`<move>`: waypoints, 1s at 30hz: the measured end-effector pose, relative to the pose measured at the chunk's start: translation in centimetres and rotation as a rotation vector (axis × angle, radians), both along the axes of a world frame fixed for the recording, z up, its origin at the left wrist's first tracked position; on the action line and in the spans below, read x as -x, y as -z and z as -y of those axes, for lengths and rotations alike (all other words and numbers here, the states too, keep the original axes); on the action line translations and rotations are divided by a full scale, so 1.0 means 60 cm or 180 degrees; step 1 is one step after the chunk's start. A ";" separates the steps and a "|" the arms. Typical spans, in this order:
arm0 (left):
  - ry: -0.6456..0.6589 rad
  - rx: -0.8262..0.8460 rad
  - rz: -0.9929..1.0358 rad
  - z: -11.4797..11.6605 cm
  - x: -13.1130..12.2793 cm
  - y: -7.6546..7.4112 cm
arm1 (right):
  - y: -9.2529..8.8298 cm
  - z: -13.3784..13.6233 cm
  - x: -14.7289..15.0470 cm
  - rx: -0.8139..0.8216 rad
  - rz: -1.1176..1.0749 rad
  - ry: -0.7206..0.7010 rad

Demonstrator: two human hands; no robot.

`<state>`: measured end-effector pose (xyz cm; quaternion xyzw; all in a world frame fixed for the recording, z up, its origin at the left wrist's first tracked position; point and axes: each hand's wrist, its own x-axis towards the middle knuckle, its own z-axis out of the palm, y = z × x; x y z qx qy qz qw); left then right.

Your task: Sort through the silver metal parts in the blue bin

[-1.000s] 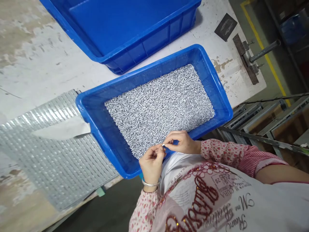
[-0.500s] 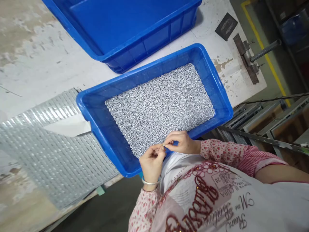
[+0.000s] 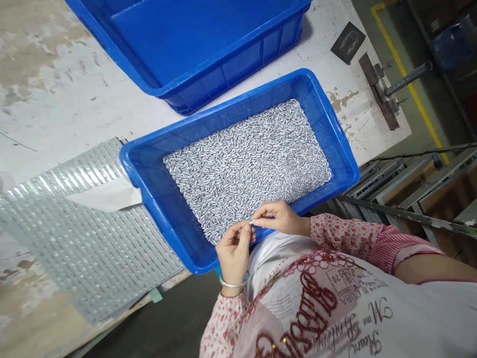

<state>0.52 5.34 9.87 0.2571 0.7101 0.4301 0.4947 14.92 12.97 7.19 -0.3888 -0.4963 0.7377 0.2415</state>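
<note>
A blue plastic bin (image 3: 337, 144) on the worn white table holds a bed of many small shiny metal pieces (image 3: 249, 159). My left hand (image 3: 234, 251), with a bangle at the wrist, and my right hand (image 3: 278, 218) meet over the bin's near edge. Both are closed in a pinch, fingertips together on one small metal piece (image 3: 252, 223) held between them.
A second, empty blue bin (image 3: 208, 79) stands behind the first. A sheet of ribbed silvery material (image 3: 85, 248) with a white slip on it lies at the left. A metal clamp with a handle (image 3: 387, 92) and a dark plate (image 3: 348, 42) sit at the table's right end.
Both hands stay pinched together at the bin's near edge; the fingers have shifted only slightly on the small piece.
</note>
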 end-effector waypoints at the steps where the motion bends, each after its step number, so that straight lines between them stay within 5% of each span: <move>1: -0.0013 0.0006 0.0000 0.001 0.000 0.001 | 0.002 0.001 0.000 0.0084 -0.0030 0.0003; 8: 0.0192 -0.0105 -0.0306 0.009 0.005 0.008 | 0.007 0.004 0.002 0.0477 -0.0078 -0.0107; 11: 0.0148 0.0013 0.0052 0.013 0.008 0.026 | 0.015 0.003 0.005 0.0633 0.0037 -0.0140; 16: -0.1150 0.0677 0.1389 0.008 0.026 0.092 | 0.040 0.001 0.002 0.0871 0.0310 -0.0074; 20: -0.1637 0.0734 0.1454 -0.026 0.072 0.127 | 0.054 0.000 -0.006 0.1036 0.0473 -0.0090; 26: -0.1779 -0.0333 0.0954 -0.083 0.130 0.108 | 0.061 -0.002 -0.010 0.1135 0.0523 0.0015; 30: -0.1705 -0.0269 -0.0130 -0.064 0.145 0.094 | 0.066 -0.003 -0.010 0.1101 0.0516 -0.0029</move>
